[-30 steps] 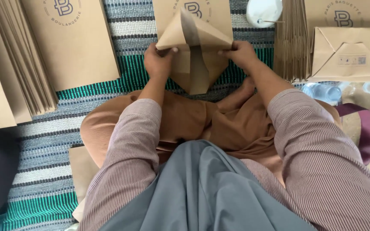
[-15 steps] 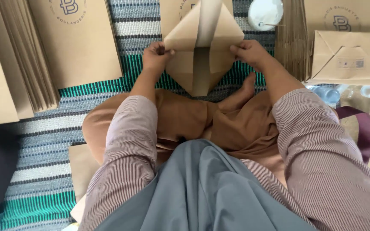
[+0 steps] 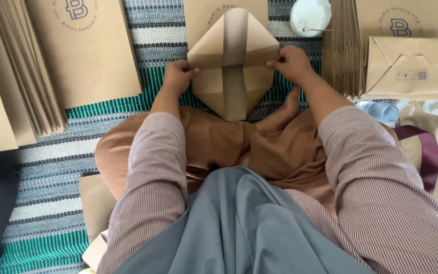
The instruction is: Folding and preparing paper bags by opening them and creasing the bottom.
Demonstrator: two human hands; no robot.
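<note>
A brown paper bag [image 3: 233, 66] lies on the striped mat in front of my crossed legs, its bottom spread flat into a diamond with folded flaps. My left hand [image 3: 177, 76] pinches the diamond's left corner. My right hand [image 3: 291, 63] pinches its right corner. Both hands press the paper down against the mat. The bag's printed body stretches away from me under the diamond.
Flat printed paper bags [image 3: 84, 50] and a fanned stack [image 3: 29, 71] lie at left. Another stack [image 3: 343, 48] and a folded bag [image 3: 411, 68] sit at right, a white lidded cup [image 3: 310, 16] behind. Plastic bottles [image 3: 381, 111] lie at right on the striped mat [image 3: 51, 167].
The bag's bottom, held raised and half-folded a second ago, has been opened out and flattened into a diamond on the mat. Both hands moved apart to its side corners.
</note>
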